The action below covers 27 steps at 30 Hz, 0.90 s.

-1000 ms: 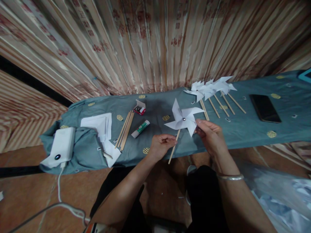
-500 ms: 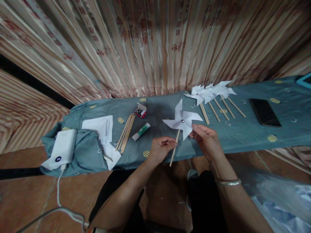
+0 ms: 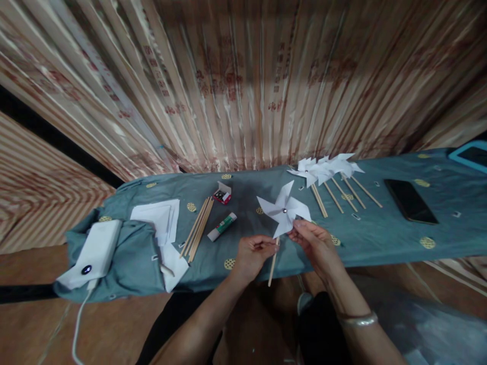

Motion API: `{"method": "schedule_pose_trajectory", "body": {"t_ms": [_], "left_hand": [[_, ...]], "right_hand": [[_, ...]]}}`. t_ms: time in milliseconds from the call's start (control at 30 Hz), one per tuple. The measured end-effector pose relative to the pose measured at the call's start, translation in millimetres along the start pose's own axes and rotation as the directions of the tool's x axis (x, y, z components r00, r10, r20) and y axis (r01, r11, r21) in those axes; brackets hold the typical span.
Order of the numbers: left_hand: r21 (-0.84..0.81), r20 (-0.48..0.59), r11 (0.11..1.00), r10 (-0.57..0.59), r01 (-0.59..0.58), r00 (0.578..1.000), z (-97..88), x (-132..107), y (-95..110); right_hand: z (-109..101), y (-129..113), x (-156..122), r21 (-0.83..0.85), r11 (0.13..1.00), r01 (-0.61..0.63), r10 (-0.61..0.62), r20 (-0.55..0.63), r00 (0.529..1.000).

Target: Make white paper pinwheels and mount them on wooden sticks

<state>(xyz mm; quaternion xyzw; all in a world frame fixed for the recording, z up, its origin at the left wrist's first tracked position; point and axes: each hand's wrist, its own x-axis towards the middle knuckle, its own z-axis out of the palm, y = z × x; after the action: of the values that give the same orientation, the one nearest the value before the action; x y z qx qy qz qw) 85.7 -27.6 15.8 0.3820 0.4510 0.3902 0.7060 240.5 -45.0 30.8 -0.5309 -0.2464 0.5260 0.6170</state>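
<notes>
A white paper pinwheel point(image 3: 281, 209) with a shiny pin at its centre is held over the near side of the table. My left hand point(image 3: 249, 258) pinches its wooden stick point(image 3: 272, 268) just below the blades. The fingers of my right hand point(image 3: 315, 246) are closed at the lower right blade, their tips partly hidden by the paper. Behind and to the right lie several finished-looking pinwheels point(image 3: 327, 170), overlapping, sticks towards me. To the left are several loose wooden sticks point(image 3: 198, 228), a glue stick point(image 3: 222, 226) and a small open red box point(image 3: 222, 194) of pins.
White paper sheets point(image 3: 160, 215) and a folded paper piece point(image 3: 173, 268) lie on the left, near a white power bank point(image 3: 101, 246) with a cable. A black phone point(image 3: 411, 200) and a blue-edged device point(image 3: 470, 154) lie right. A patterned curtain point(image 3: 247, 101) hangs behind the cloth-covered table.
The pinwheel's blades have turned a little, and my right hand has come in nearer to the stick. My left hand still grips the stick. The whole view has shifted upward.
</notes>
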Motion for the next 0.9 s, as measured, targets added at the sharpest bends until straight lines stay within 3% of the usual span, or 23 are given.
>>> {"method": "schedule_pose_trajectory", "body": {"t_ms": [400, 567, 767, 900], "left_hand": [[-0.011, -0.012, 0.998, 0.06, -0.06, 0.998, -4.2, 3.1, 10.6], [-0.033, -0.042, 0.998, 0.055, -0.057, 0.998, -6.0, 0.4, 18.0], [-0.018, -0.007, 0.998, 0.053, -0.053, 0.999, -5.5, -6.4, 13.4], [0.011, 0.027, 0.999, 0.03, -0.03, 0.999, -2.8, -10.2, 3.2]], "right_hand": [[2.0, 10.0, -4.9, -0.066, 0.997, -0.033, 0.037, 0.072, 0.997], [-22.3, -2.5, 0.1, -0.147, 0.986, 0.073, -0.075, -0.009, 0.997], [-40.4, -17.4, 5.1, -0.008, 0.979, 0.205, -0.2, -0.259, 0.945], [-34.0, -18.9, 5.1, 0.072, 0.987, 0.141, -0.126, -0.19, 0.974]]}}
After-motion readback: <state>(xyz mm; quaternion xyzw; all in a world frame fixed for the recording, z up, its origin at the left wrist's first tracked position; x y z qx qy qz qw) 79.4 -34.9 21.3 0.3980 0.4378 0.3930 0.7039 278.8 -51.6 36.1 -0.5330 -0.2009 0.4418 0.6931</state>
